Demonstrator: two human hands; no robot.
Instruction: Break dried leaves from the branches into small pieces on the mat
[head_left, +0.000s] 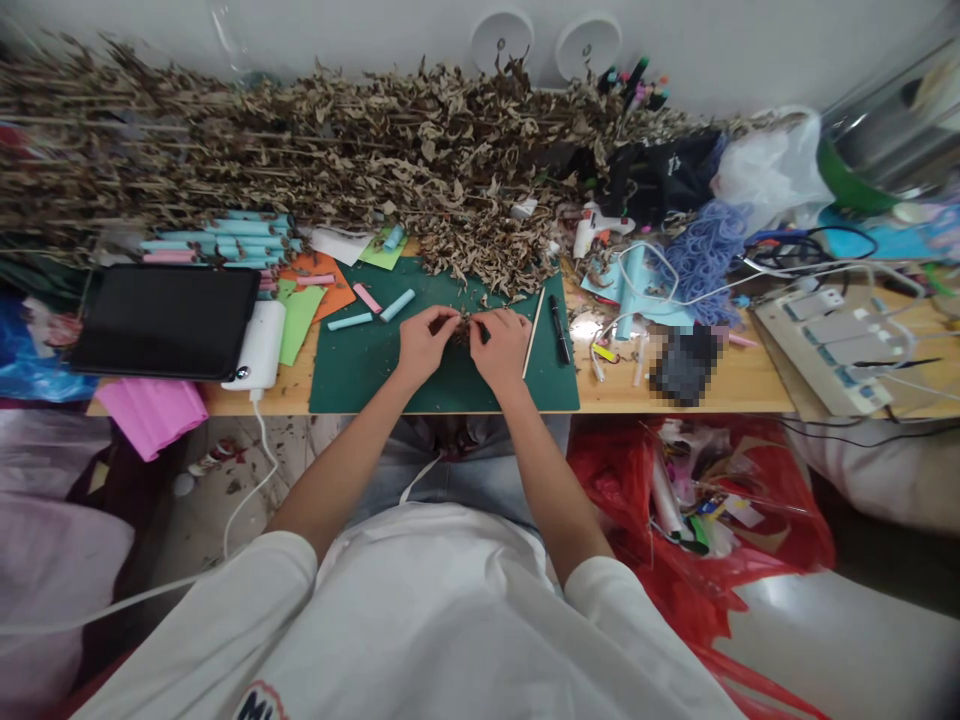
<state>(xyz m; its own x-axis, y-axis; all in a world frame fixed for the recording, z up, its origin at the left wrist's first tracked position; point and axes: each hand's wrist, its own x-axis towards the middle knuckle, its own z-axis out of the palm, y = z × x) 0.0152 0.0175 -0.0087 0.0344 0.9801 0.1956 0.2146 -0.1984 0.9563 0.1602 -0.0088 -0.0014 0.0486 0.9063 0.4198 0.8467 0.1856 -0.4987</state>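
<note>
Over the dark green cutting mat [352, 380], my left hand [424, 345] and my right hand [501, 342] face each other almost touching. Both are closed in a pinch on a small clump of dried leaves [463, 328] between the fingertips. Just beyond them a heap of dried leaves [487, 250] spreads over the mat's far edge. Left of my hands lie blue paper rolls [398, 305] and a pink paper roll [367, 298]. A thin wooden stick [534, 332] and a black pen [559, 330] lie right of my right hand.
Dried leafy stalks [300, 130] fill the back of the table. At left are a black tablet [169, 322], a white power bank [255, 345] and stacked paper rolls [240, 240]. At right are a glue gun [596, 230], blue yarn [705, 255] and a power strip [821, 345]. A red bag [795, 500] hangs below.
</note>
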